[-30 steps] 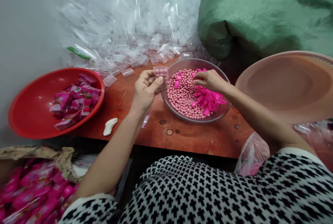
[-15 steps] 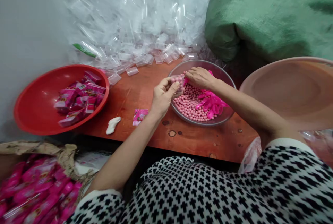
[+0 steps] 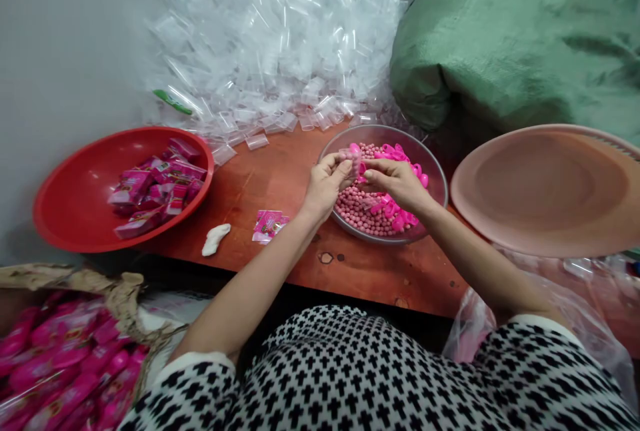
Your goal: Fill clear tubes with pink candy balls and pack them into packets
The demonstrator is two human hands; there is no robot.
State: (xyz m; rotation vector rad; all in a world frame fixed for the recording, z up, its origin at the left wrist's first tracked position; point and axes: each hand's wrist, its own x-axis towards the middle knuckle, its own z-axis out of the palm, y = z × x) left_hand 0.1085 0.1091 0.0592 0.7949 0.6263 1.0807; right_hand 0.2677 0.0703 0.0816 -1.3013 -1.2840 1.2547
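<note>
My left hand [image 3: 324,183] pinches a small clear plastic sleeve [image 3: 353,160] filled with pink balls, above the near left part of a grey bowl [image 3: 327,207]. A bright pink plastic piece [image 3: 355,149] shows at the sleeve's upper end. My right hand [image 3: 397,184] is beside the sleeve with its fingers curled together. Bright pink shows at its fingertips, but I cannot tell whether they grip it. Under both hands the bowl holds many pink balls [image 3: 357,212] and a scatter of bright pink plastic pieces [image 3: 399,219].
Left stands a red bowl [image 3: 70,204] with pink packets; below it, a sack [image 3: 115,284] of pink packages. Clear sleeves [image 3: 280,51] are heaped behind. A green sack [image 3: 500,37] and a brownish basin [image 3: 540,191] are right. Printed pink cards [image 3: 269,224] and a white scrap [image 3: 216,239] lie in front.
My right hand has drawn back from the bowl's far side toward me, beside the sleeve. The left hand has turned the sleeve more upright, and a bright pink piece now shows at its top.
</note>
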